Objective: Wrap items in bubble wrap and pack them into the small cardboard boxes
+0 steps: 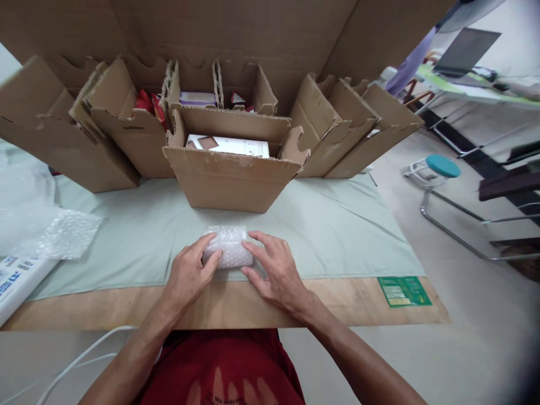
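A small bubble-wrapped package [230, 250] lies on the cloth in front of me, longer from side to side. What is inside the wrap cannot be made out. My left hand [190, 274] grips its left end, thumb on the near side and index finger at the top. Around its right end is my right hand [276, 270], index fingertip on the wrap and thumb by the lower right corner. Just beyond the package stands an open cardboard box [230, 183] holding a white carton [236, 146] with a brown picture on it.
Several open cardboard bins [109, 135] line the back, some holding red packets [145, 103] and a purple-edged box [197, 99]. Loose bubble wrap [46, 225] and a white printed box [21, 281] lie left. A green card [404, 291] is on the wooden edge; a teal stool [442, 166] stands right.
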`<state>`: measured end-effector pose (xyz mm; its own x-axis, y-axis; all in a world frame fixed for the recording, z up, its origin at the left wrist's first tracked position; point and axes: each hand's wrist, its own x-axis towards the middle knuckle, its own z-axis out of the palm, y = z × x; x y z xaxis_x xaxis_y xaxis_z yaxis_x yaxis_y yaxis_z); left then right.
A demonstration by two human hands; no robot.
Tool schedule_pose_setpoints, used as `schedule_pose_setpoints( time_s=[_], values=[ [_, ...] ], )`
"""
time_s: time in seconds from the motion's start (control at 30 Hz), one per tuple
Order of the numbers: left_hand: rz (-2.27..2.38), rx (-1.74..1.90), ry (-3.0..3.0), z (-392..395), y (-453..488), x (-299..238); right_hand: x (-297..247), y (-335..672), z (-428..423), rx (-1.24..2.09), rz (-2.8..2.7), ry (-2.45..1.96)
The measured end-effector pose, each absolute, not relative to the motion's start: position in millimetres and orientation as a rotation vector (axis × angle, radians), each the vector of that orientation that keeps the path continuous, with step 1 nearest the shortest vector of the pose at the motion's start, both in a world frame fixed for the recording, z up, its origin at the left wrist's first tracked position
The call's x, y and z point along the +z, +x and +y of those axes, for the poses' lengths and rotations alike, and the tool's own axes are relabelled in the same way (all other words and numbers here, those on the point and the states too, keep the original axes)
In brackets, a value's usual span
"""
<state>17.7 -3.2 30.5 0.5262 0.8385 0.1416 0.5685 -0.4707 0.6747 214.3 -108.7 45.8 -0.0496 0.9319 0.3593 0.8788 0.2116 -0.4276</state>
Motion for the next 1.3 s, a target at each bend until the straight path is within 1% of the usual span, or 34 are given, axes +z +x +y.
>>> schedule_pose_setpoints(
  time_s=[0.07, 0.13, 0.2, 0.27, 0.4, 0.53, 0.6, 0.67, 0.83, 0.93, 1.0, 1.07, 1.13, 1.3],
  values=[
    [1.217, 0.656, 2.183, 2, 26, 30, 45, 212, -103, 0.044, -2.114, -1.650],
    [1.278, 0.779, 2.143, 1, 28, 31, 44, 211, -96, 0.023, -2.249, -1.639],
    [1.338, 0.902, 1.990, -8, 23, 33, 40, 212, -88, 0.024, -2.260, -1.642],
    [1.359, 0.949, 1.707, -21, 15, 35, 36, 214, -82, 0.077, -2.142, -1.635],
    [1.212, 0.745, 1.136, -47, 4, 39, 38, 217, -85, 0.359, -1.703, -1.585],
    [0.948, 0.704, 0.943, -58, 18, 42, 49, 204, -102, 0.729, -1.399, -1.517],
    [0.848, 0.718, 0.933, -60, 26, 41, 51, 196, -111, 0.896, -1.328, -1.452],
    [0.848, 0.725, 0.955, -60, 30, 39, 51, 193, -118, 0.995, -1.299, -1.427],
    [1.021, 0.675, 1.270, -55, 26, 41, 63, 216, -122, 0.899, -1.428, -1.458],
    [0.911, 0.580, 1.600, -53, 29, 53, 86, 238, -117, 0.955, -1.556, -1.412],
    [0.797, 0.493, 1.743, -52, 34, 62, 102, 248, -112, 0.999, -1.745, -1.348],
    [0.757, 0.429, 1.776, -50, 40, 68, 114, 253, -109, 1.004, -1.909, -1.305],
    [0.760, 0.391, 1.732, -48, 44, 71, 119, 255, -108, 1.002, -1.963, -1.333],
    [0.746, 0.360, 1.636, -41, 49, 73, 120, 258, -114, 0.983, -1.773, -1.510]
  ],
)
